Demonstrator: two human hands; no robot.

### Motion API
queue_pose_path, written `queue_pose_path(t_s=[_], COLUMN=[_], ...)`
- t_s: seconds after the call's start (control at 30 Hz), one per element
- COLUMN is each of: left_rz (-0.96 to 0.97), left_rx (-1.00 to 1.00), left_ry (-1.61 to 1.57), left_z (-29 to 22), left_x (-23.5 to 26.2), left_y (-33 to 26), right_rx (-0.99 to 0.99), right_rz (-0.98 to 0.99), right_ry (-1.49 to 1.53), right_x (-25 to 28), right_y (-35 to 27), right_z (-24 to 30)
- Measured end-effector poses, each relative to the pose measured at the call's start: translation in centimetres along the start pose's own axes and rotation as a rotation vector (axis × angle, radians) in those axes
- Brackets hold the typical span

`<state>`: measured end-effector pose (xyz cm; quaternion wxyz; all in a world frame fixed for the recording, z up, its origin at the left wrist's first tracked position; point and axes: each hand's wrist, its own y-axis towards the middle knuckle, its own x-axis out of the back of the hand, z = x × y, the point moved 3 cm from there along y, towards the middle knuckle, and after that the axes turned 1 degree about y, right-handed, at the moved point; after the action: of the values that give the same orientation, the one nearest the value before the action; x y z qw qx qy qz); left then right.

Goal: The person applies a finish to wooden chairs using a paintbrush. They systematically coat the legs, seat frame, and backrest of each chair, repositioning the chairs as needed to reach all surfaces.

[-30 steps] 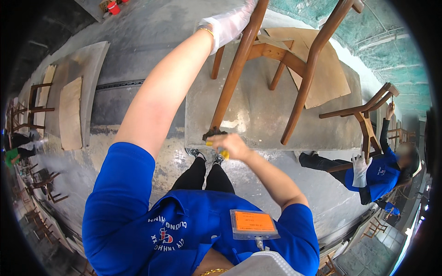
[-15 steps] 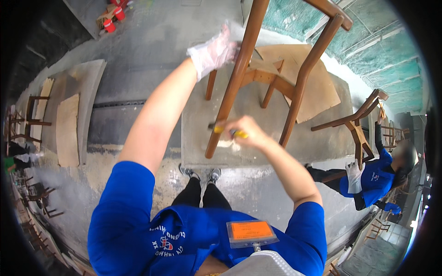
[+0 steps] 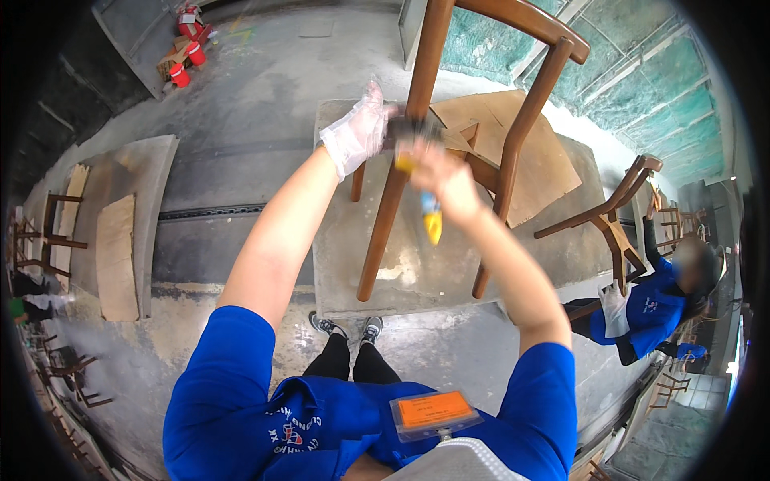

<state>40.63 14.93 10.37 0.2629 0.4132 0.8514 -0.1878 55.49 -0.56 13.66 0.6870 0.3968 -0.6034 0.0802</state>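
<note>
A brown wooden chair frame without a seat panel point(image 3: 388, 216) stands in front of me. My left hand point(image 3: 353, 138), in a clear plastic glove, is at the left side of the frame with its thumb raised. Its other fingers seem to close on the wood, partly hidden. My bare right hand point(image 3: 445, 172) is blurred by motion and closed around a brush point(image 3: 431, 216) with a yellow and blue handle. The brush's wide dark head lies against or just in front of the chair's near-left upright, close to my left fingers; contact is unclear.
Below the chair is a grey board point(image 3: 337, 264) with a cardboard sheet point(image 3: 545, 180). At right, a co-worker in blue point(image 3: 654, 309) handles another chair frame point(image 3: 613, 216). Another board point(image 3: 156, 200) lies left; red buckets point(image 3: 180, 75) stand at the far left.
My right hand has moved the brush up along the chair upright, toward my left hand. The brush has turned, its handle end now pointing toward me. The whole view has shifted slightly.
</note>
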Motion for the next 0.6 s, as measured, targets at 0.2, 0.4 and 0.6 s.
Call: queue_pose_path(t_s=[0.2, 0.4, 0.6], left_rz=[-0.031, -0.238, -0.242], left_rx=[0.091, -0.047, -0.115], left_ry=[-0.147, 0.266, 0.554], left_z=[0.7, 2.2, 4.1], left_x=[1.4, -2.1, -5.1], left_y=[1.6, -0.6, -2.0], right_rx=[-0.126, -0.368, -0.144], right_rz=[0.328, 0.481, -0.088], right_ry=[0.395, 0.889, 0.356], right_x=[-9.6, -8.1, -5.7], right_y=[-15.3, -11.1, -9.7], right_z=[17.5, 16.0, 12.9])
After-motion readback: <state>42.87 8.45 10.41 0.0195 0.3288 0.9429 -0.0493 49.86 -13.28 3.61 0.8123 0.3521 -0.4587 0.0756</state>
